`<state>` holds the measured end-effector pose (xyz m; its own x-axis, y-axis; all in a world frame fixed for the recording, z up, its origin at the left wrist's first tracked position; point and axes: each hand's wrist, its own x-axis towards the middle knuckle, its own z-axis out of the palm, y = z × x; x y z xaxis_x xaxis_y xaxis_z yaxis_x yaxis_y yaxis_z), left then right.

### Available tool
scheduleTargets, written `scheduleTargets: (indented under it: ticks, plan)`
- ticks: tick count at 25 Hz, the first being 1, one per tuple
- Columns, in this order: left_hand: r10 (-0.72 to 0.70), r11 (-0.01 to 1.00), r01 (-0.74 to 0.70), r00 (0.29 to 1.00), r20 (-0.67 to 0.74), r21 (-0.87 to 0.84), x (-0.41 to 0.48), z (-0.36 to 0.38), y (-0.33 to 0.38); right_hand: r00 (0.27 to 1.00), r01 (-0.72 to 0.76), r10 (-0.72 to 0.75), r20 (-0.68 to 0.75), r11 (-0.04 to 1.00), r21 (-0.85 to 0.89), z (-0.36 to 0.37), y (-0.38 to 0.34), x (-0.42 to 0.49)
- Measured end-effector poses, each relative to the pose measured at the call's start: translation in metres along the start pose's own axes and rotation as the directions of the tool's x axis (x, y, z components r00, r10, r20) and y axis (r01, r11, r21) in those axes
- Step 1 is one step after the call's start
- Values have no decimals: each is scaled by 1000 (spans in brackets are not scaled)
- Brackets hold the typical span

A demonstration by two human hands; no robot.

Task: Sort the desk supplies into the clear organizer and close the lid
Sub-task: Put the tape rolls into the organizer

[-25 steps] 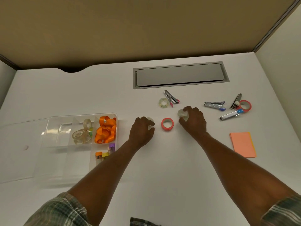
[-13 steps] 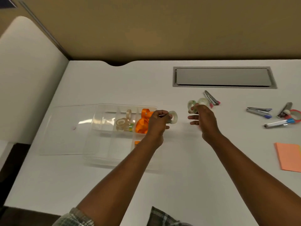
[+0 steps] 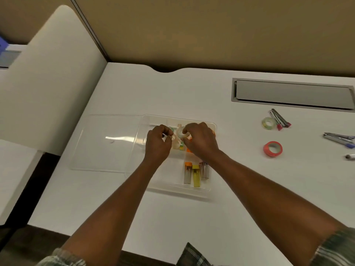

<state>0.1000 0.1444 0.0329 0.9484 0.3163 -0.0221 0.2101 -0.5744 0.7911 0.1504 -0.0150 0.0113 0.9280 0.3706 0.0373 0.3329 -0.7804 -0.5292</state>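
The clear organizer (image 3: 153,187) sits mid-desk with its open lid (image 3: 107,143) lying flat to the left. Both hands hover over its back middle compartment, where other tape rolls lie. My right hand (image 3: 199,141) grips a clear tape roll (image 3: 180,131) by its rim. My left hand (image 3: 158,141) pinches a second small clear tape roll (image 3: 172,138), mostly hidden by the fingers. An orange ribbon (image 3: 189,150) peeks out under my right hand. Several highlighters (image 3: 196,174) lie in the front right compartment.
On the desk to the right lie a pink tape roll (image 3: 272,149), a green-tinted tape roll (image 3: 268,123), a small stapler (image 3: 279,120), a staple remover (image 3: 339,138) and a pen tip (image 3: 350,156). A grey cable hatch (image 3: 294,95) sits at the back. A white partition (image 3: 48,77) borders the left.
Both hands carried their tape rolls left from the desk to above the organizer's tape compartment. My view swung left, so the right-hand supplies sit near the frame edge.
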Motion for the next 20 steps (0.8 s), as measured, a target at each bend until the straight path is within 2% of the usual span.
scheduleTargets:
  ticks: [3, 8, 11, 14, 17, 20]
  plan:
    - [137, 978, -135, 991, -3, 157, 12, 1, -8, 995, 101, -92, 48, 971, -219, 6, 1, 12]
    - [206, 927, -217, 976, 67, 306, 27, 7, -12, 990, 126, -102, 100, 953, -275, 10, 0, 17]
    - [180, 931, -206, 977, 111, 300, 26, 12, -15, 993, 80, -58, 100, 971, -225, 9, 4, 14]
    - [191, 940, -208, 978, 86, 269, 17, 19, -10, 999, 34, -33, 9, 988, -148, -4, 12, 4]
    - [281, 930, -281, 959, 35, 236, -3, 37, 12, 995, -43, 34, -97, 994, -96, -25, 37, -11]
    - [362, 904, -378, 926, 110, 200, -35, 72, 40, 974, -164, 148, -172, 983, -82, -46, 81, -31]
